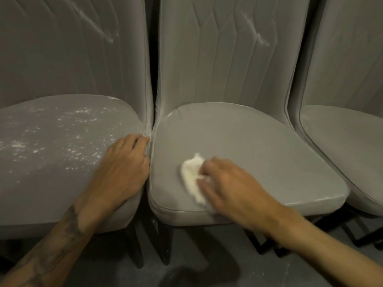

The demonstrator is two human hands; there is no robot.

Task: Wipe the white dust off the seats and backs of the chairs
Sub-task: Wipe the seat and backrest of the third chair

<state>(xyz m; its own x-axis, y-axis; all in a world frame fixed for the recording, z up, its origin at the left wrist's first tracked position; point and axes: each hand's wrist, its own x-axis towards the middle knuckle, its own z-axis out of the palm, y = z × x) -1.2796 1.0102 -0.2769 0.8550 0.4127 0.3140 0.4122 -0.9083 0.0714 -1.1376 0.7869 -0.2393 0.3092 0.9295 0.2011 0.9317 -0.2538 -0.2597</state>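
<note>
Grey padded chairs (pixel 228 59) stand side by side. Low centre, the right hand (pixel 226 183) grips a crumpled white cloth (pixel 191 177) flat on the middle seat (pixel 248 141). Left of it, the left hand (pixel 124 164) curls its fingers over the edge of the left seat (pixel 51 162); white dust (pixel 80 116) speckles that seat.

— Where is your right grip?
— My right grip (pixel 232 183) is on the middle seat (pixel 259 146), fingers bent over a crumpled white cloth (pixel 191 175) pressed to the cushion near its front edge. It shows blurred.
— And the left?
— My left grip (pixel 124 162) rests on the left seat (pixel 51 146), fingers curled over its edge into the gap between the two chairs.
— Dust?
— White dust (pixel 83 121) speckles the left seat, and a white streak (pixel 257 36) crosses the middle chair's back, with another on the left back (pixel 97 27)
</note>
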